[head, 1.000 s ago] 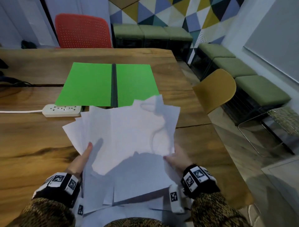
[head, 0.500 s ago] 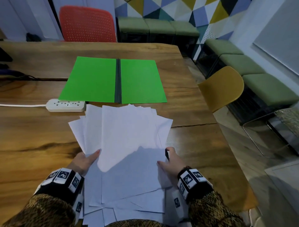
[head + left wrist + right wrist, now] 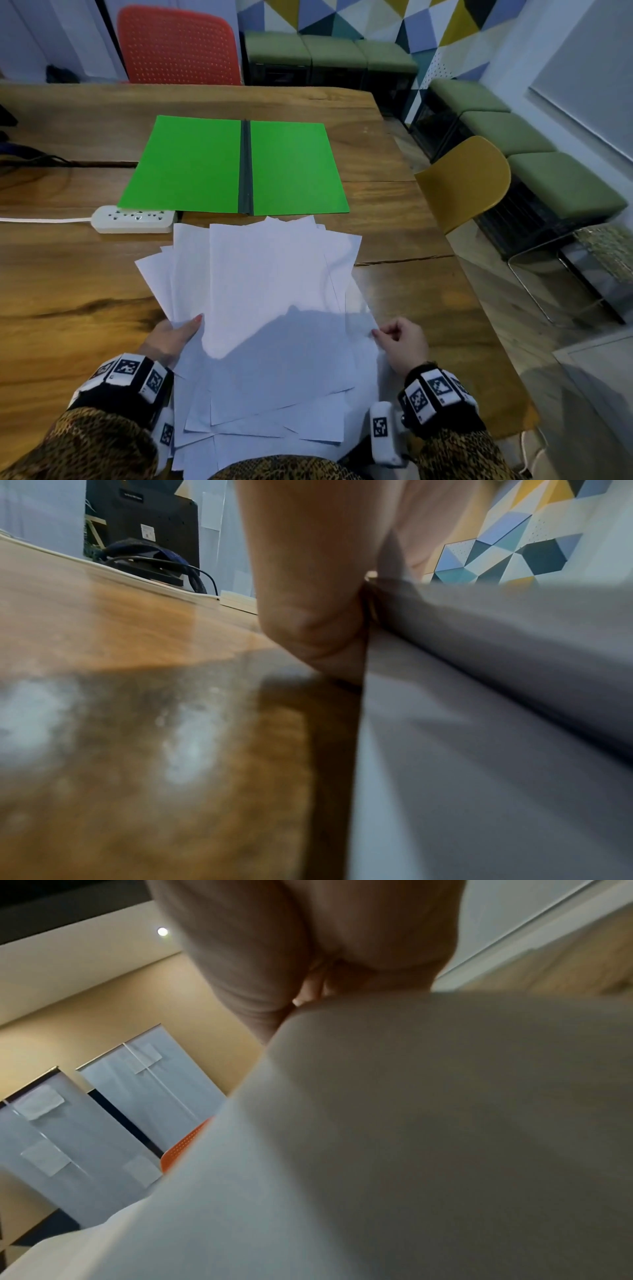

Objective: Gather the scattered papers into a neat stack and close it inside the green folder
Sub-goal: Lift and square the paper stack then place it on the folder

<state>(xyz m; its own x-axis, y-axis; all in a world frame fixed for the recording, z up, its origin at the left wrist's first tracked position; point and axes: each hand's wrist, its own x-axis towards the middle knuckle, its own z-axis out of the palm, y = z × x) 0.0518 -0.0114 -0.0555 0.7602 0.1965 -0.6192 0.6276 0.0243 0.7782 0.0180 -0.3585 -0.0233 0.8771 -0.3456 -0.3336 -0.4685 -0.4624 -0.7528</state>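
Observation:
A fanned, uneven pile of white papers (image 3: pixel 267 308) lies on the wooden table (image 3: pixel 68 291) in front of me. My left hand (image 3: pixel 171 337) grips the pile's left edge, thumb on top; the left wrist view shows it against the papers (image 3: pixel 496 723). My right hand (image 3: pixel 399 339) pinches the right edge of a sheet with curled fingers; the right wrist view is mostly filled by paper (image 3: pixel 411 1137). The green folder (image 3: pixel 191 164) lies open and flat beyond the pile, its dark spine in the middle, nothing on it.
A white power strip (image 3: pixel 132 219) with its cable sits left of the pile's far corner. A red chair (image 3: pixel 178 44) stands behind the table, a yellow chair (image 3: pixel 462 178) at the right edge. The table's right edge is close to my right hand.
The lifted, curling sheets have settled flatter into the pile. My right hand has moved out from on top of the papers to their right edge.

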